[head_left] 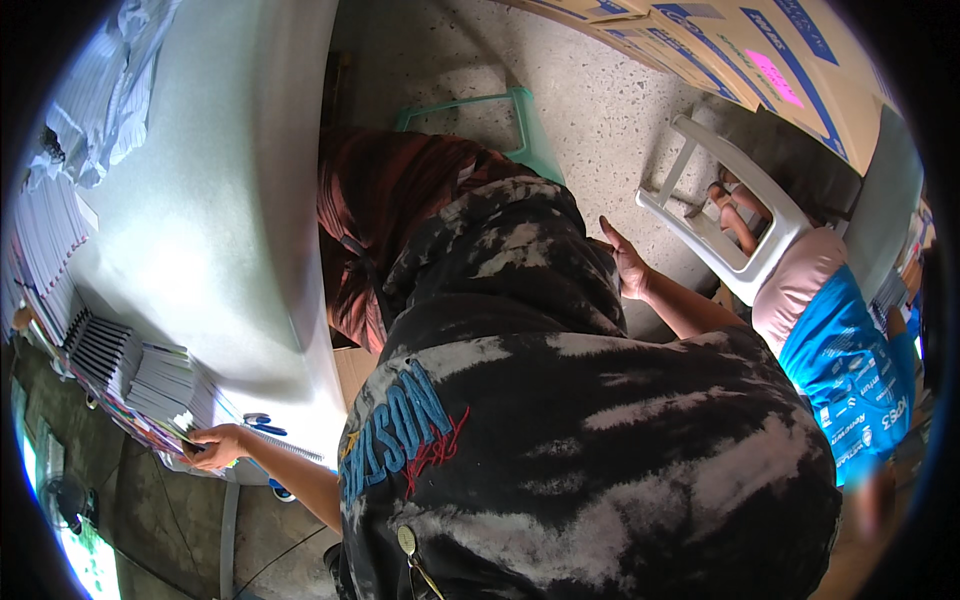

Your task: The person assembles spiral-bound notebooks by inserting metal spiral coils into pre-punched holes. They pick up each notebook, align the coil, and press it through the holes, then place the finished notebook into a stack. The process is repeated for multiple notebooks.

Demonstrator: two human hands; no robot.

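Observation:
At the lower left, my left hand (215,447) is at the edge of a row of stacked booklets (165,390) on the table. Its thumb lies above and its fingers curl below the corner of a booklet with a coloured edge; the exact grip is partly hidden. Beside that hand lie a small blue-handled tool (262,424) and a spiral-bound notebook (290,451). My right hand (627,266) hangs by my right side, next to my dark patterned shirt (560,400). Its thumb stands apart from the fingers, which are partly covered, and nothing shows in it.
A pale table (220,190) runs along my left, with more paper stacks (45,240) and crumpled plastic wrapping (115,90). Ahead are a green stool (535,135) and cardboard boxes (720,50). A white stool (735,255) stands to the right, near a person in a blue shirt (850,370).

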